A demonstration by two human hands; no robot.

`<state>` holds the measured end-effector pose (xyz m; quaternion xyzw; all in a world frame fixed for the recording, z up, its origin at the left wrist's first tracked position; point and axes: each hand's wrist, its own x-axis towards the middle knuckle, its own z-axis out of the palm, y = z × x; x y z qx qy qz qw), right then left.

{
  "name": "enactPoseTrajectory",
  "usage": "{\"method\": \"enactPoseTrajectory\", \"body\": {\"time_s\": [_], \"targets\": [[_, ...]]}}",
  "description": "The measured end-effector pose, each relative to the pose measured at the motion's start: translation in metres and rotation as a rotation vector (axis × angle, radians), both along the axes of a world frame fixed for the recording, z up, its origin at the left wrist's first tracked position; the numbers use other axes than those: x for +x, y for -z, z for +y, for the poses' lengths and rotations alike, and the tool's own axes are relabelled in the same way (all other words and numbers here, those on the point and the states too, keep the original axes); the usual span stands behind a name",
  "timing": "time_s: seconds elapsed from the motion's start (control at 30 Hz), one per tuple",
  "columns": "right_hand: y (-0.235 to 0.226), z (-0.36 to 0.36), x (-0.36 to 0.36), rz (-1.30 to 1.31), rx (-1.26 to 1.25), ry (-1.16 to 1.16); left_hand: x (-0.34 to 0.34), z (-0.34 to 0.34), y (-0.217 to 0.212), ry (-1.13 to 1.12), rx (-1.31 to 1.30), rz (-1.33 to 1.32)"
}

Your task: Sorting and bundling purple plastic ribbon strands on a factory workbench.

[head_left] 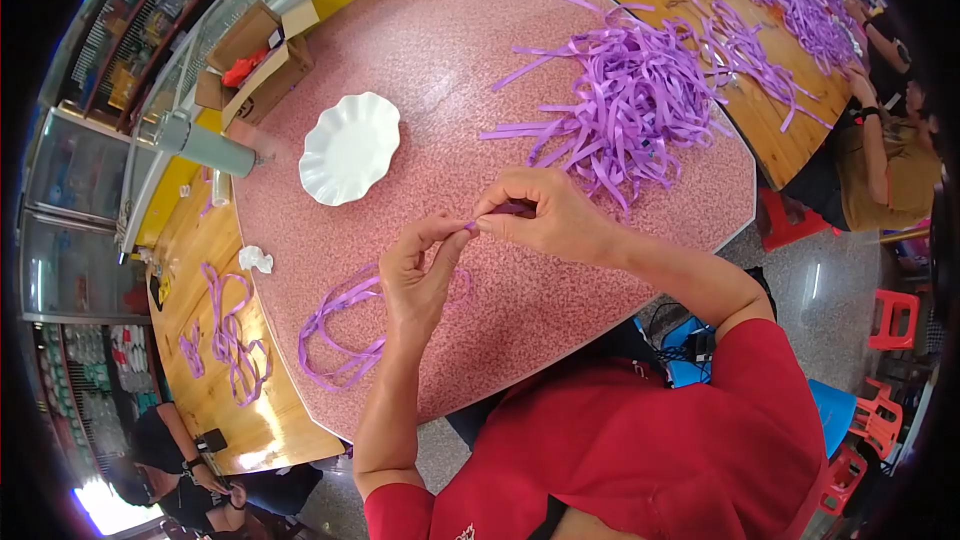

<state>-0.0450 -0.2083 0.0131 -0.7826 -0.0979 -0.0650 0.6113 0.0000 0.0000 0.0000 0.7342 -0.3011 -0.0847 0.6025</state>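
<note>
Over the middle of the pink table, my left hand (425, 265) and my right hand (548, 215) meet fingertip to fingertip. Both pinch a purple ribbon (470, 227), a short bit of which shows between them. A darker purple piece lies within the curl of my right fingers; its shape is mostly hidden. Below and left of my left hand, a looped purple ribbon (318, 340) lies on the tabletop, and part of it passes behind my wrist. Beyond my right hand rises a big tangled pile of purple ribbons (640, 90).
A white scalloped plate (350, 148) sits on the pink table (450, 20). Left of it stand a grey-green tumbler (215, 147) and an open cardboard box (262, 70). A crumpled tissue (256, 259) lies near the left edge. Wooden tables with more ribbons adjoin both sides; people sit there.
</note>
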Motion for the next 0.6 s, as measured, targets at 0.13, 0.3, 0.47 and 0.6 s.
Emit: {"method": "enactPoseTrajectory", "body": {"time_s": [0.13, 0.3, 0.47, 0.6], "targets": [[0.0, -0.001, 0.0, -0.066, -0.025, 0.005, -0.003, -0.007, -0.007, -0.097, -0.108, 0.156], [-0.008, -0.001, -0.002, -0.075, -0.059, -0.005, 0.005, -0.002, -0.004, -0.024, 0.051, 0.029], [-0.005, -0.001, -0.003, -0.14, -0.117, -0.002, 0.002, -0.003, -0.004, -0.001, 0.046, -0.01], [-0.005, -0.001, -0.004, -0.126, -0.115, -0.007, -0.001, -0.007, -0.009, -0.001, 0.06, -0.021]]}}
